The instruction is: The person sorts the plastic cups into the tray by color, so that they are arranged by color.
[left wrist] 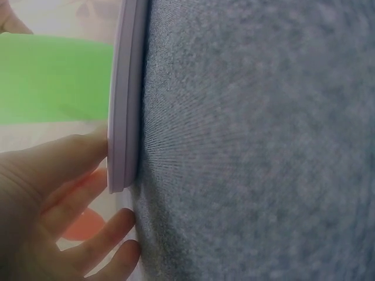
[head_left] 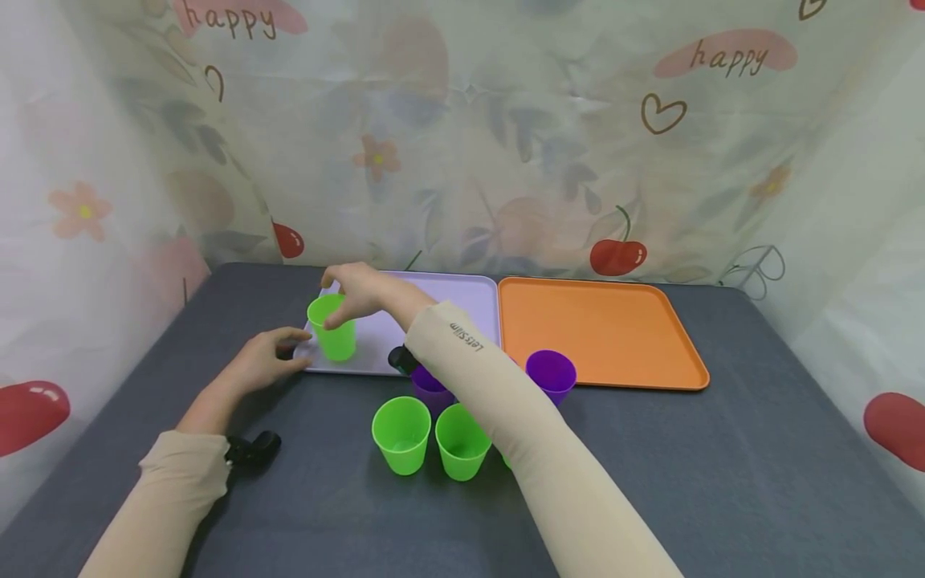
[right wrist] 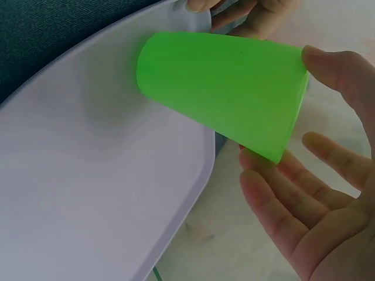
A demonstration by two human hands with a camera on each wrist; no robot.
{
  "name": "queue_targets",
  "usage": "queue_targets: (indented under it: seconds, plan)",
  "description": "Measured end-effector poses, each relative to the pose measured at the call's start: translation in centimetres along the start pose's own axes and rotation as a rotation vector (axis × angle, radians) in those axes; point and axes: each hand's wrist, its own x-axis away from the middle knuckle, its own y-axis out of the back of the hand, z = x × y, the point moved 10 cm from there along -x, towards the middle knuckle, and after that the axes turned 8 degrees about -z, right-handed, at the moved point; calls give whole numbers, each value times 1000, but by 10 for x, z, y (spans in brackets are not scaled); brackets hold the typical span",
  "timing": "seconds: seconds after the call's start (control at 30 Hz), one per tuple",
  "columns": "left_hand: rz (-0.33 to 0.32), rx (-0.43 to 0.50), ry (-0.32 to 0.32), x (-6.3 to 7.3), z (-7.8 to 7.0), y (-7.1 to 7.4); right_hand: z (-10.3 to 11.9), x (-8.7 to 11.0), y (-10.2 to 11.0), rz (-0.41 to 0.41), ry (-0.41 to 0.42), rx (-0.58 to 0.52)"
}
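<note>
In the head view my right hand [head_left: 364, 290] reaches over the lilac tray [head_left: 462, 305] and holds a green cup [head_left: 336, 339] by its rim. The right wrist view shows the thumb [right wrist: 328, 61] on one side of that rim and fingertips on the opposite side. The cup is upright over the tray's left end; I cannot tell whether its base touches. My left hand [head_left: 262, 361] grips the tray's front left corner, thumb and bent fingers against its edge. In the left wrist view the tray's rim [left wrist: 124, 105] hides the cup's base.
Two green cups [head_left: 401, 437] [head_left: 463, 444] stand in front of the trays, with another mostly behind my right sleeve. Purple cups [head_left: 432, 391] [head_left: 552, 376] stand behind them. An orange tray [head_left: 600, 329] adjoins the lilac one. Patterned cloth [head_left: 470, 136] hangs around the dark table [head_left: 723, 474].
</note>
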Motion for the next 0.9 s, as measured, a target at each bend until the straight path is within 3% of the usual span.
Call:
queue_targets:
  seconds: [0.23,0.47,0.7,0.9]
  plan:
    - [0,6,-8,-1,-1,0,-3,1,-5,20,-21,-15]
    - [7,7,1,0,0,-1,2,4,-5,31,14,-11]
    - [19,4,12,0,0,-1,2,17,25,-34,74,-70]
    - [26,-1,24,0,2,-1,-3,47,55,-87,117,-209]
